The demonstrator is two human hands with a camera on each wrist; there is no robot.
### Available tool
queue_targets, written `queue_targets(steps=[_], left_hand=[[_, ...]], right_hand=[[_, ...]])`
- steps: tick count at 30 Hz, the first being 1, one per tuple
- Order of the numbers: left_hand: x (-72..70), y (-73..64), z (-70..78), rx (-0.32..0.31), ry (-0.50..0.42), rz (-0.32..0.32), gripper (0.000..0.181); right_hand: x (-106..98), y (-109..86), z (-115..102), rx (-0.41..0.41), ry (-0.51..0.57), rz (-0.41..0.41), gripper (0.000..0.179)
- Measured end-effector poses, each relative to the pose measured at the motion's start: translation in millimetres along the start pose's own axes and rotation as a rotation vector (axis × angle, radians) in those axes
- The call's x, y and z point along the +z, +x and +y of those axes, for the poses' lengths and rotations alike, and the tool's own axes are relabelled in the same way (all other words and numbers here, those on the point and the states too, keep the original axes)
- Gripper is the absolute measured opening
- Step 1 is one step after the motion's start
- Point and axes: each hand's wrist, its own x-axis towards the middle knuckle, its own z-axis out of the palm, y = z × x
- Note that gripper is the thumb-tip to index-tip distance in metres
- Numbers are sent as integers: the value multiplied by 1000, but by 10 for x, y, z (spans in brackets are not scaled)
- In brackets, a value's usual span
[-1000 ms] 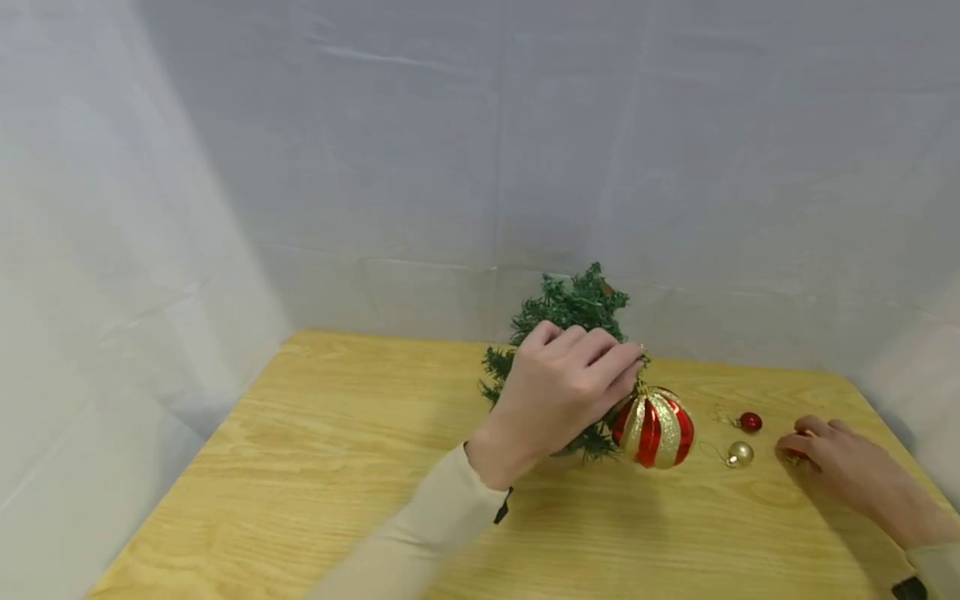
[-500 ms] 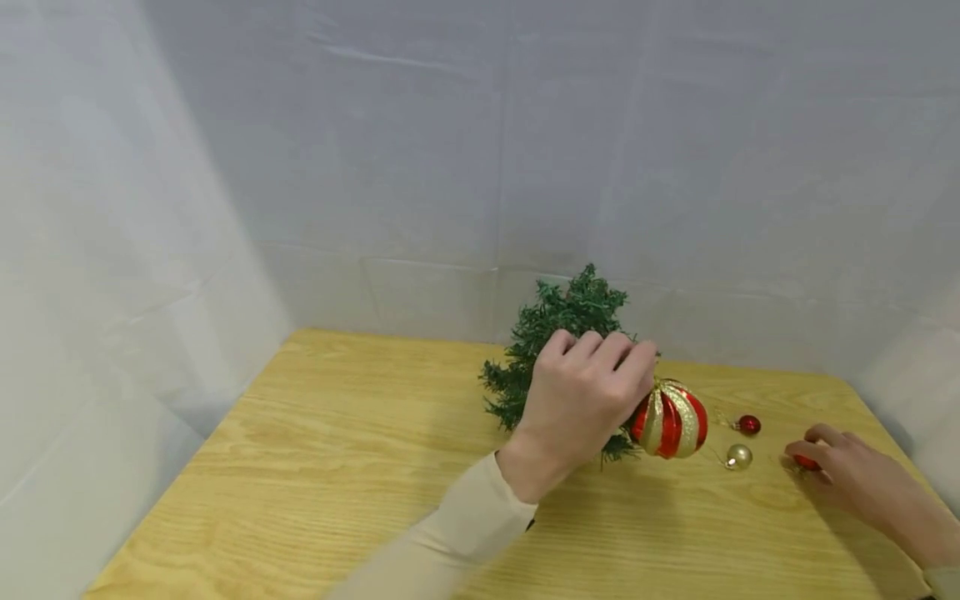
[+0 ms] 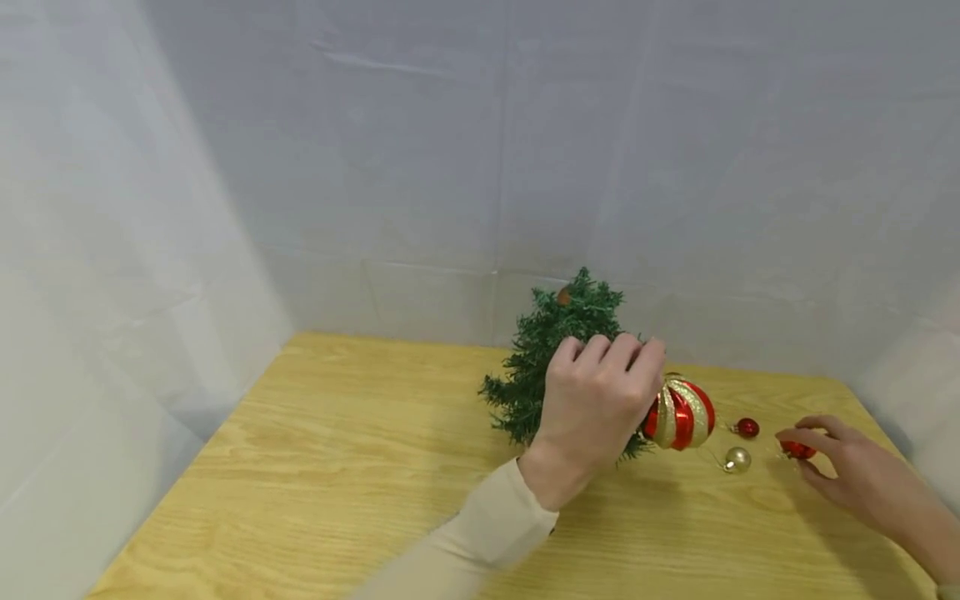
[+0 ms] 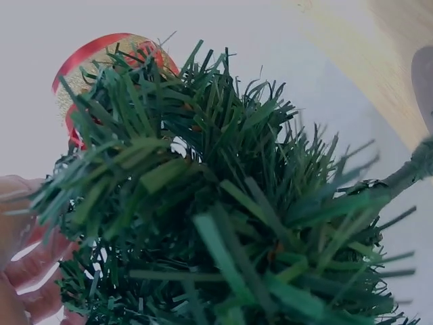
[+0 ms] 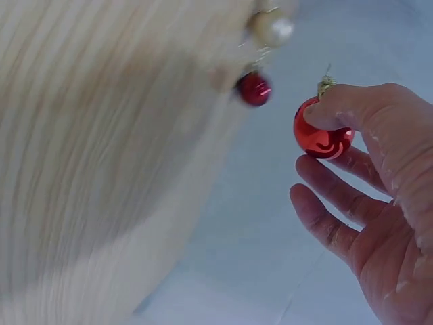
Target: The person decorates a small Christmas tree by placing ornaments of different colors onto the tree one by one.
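A small green artificial Christmas tree (image 3: 525, 379) stands at the middle back of the table. My left hand (image 3: 600, 408) reaches over its right side with curled fingers and grips a branch there; the left wrist view shows the fingers partly hidden behind green needles (image 4: 203, 169). Beside those fingers hangs a large red-and-gold striped Christmas ball (image 3: 682, 412). On the right, my right hand (image 3: 855, 467) pinches a small shiny red Christmas ball (image 5: 325, 132) between thumb and fingers, its gold cap and loop pointing away from the palm.
Between the two hands, a small dark red ball (image 3: 747, 427) and a small gold ball (image 3: 738, 459) lie on the wooden table (image 3: 337, 467). White sheeting (image 3: 405, 167) hangs behind the table and at its sides.
My left hand has shifted right, and the striped ball has moved right and up with it. My right hand's fingers have come round the red ball, which now shows more.
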Motion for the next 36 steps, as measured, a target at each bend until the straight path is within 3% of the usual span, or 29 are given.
queue_targets(steps=[4,9,16,20,24,30,36], left_hand=[[-28,-20,-13,-10,-1,-17,22],[-111,-83,-120,-18,-57,3,20],[-209,-282,-475,-48,-211,110,12],[-244,-464,-692,-76,-275,95,16],[-260,-609,-811,-94,-325,56,19],[-272,-723,-880,-86,-361,21,20],[-253,-777,-916,-42,-375,1,20]], right_hand=[[-64,44,-118,-1,66,112,51],[-200,101,-262,17,130,175,56],[-350,115,-431,22,202,275,51],[-438,136,-491,23,231,316,41],[-525,159,-549,16,262,352,21],[-653,212,-676,-11,296,385,63],[-774,257,-809,-22,307,418,62]])
